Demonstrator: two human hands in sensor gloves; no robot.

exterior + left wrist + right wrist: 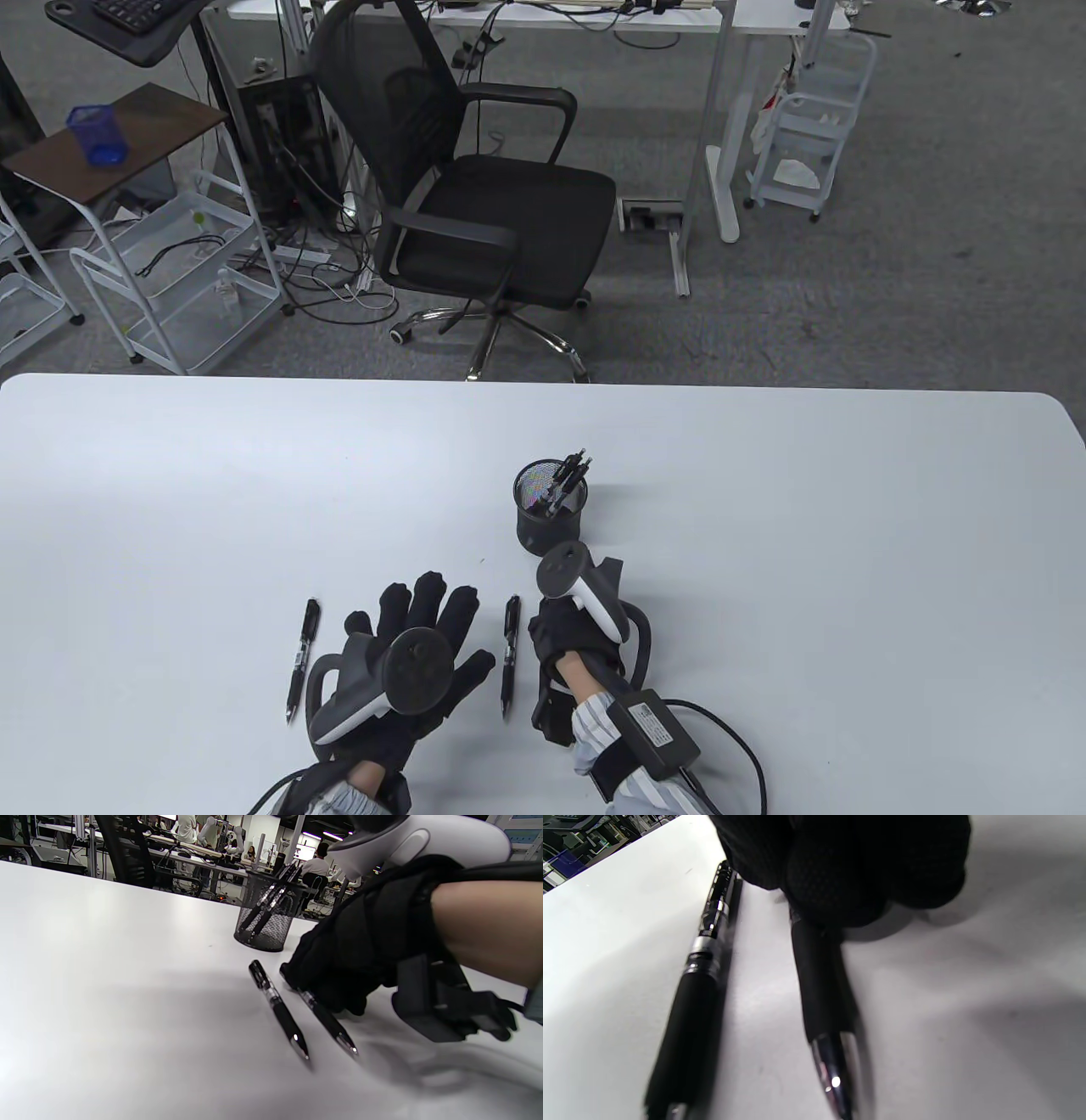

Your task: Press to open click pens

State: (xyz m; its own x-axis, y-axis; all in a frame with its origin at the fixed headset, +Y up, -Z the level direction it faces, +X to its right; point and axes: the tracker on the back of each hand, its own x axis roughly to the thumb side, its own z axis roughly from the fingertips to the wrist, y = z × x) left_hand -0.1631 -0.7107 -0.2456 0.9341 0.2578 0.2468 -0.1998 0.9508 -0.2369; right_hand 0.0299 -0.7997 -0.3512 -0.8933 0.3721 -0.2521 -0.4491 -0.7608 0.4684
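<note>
1. Table view is showing the left hand [416,649] lying flat on the white surface [764,526], fingers spread and gripping nothing — it is resting between two click pens that lie lengthwise.
2. The far-left pen [303,660] is lying well clear of that hand's little-finger side; the middle pen [510,655] is lying in the gap between the two hands, touched by neither.
3. The right hand [567,638] is curling down just in front of the mesh pen cup [550,506], which is standing upright with several more pens leaning in it.
4. In the left wrist view a third pen [324,1017] is running out from under the right hand's fingers [335,993], beside and roughly parallel to the middle pen [279,1010].
5. The right wrist view is confirming it: the fingers [840,866] are closing over the upper part of the held pen [821,984], its metal tip pointing toward the camera and low over the surface.
6. The clicker end is hidden under the glove, so whether this pen is open cannot be told.
7. The grip probably leaves the thumb free for the button — the pens seem laid out in a row so each can be dealt with in turn.
</note>
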